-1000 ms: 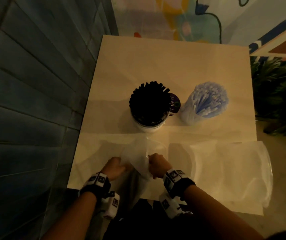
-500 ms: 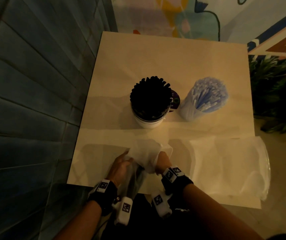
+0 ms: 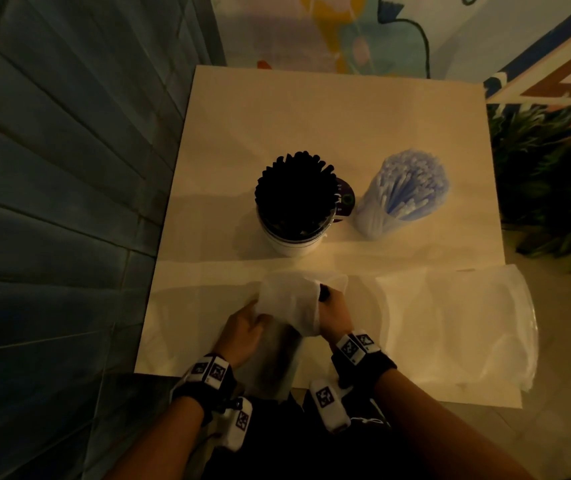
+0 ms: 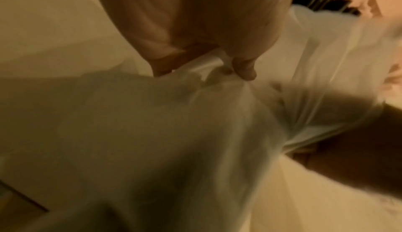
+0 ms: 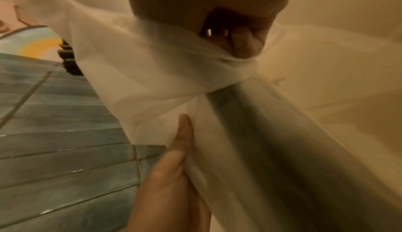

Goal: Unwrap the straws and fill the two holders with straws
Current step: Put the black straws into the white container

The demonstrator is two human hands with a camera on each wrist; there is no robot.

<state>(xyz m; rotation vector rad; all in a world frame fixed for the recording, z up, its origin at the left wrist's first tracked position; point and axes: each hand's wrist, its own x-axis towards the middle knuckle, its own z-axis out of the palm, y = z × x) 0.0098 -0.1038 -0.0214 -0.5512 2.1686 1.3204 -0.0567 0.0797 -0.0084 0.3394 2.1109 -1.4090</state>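
Observation:
A bundle of black straws [image 3: 281, 358] in a cloudy plastic wrapper [image 3: 291, 303] stands over the table's front edge between my hands. My left hand [image 3: 246, 323] pinches the wrapper [image 4: 217, 74] on its left side. My right hand [image 3: 332, 311] grips the bundle's top, where bare black straw ends [image 3: 324, 294] poke out and the wrapper [image 5: 152, 74] is bunched down over my fingers. Behind stand a white holder [image 3: 291, 245] packed with black straws [image 3: 294, 199] and a clear holder of blue and white straws [image 3: 405, 192].
An empty plastic wrapper [image 3: 457, 327] lies flat on the table's [image 3: 311, 116] right front part. A dark cup [image 3: 345, 201] sits between the two holders. A blue tiled wall [image 3: 69, 202] runs along the left, and plants [image 3: 554, 174] stand at the right.
The wrapper's top has been pushed down and bunched up, and black straw ends now show at my right hand. My left hand has slid lower along the wrapper.

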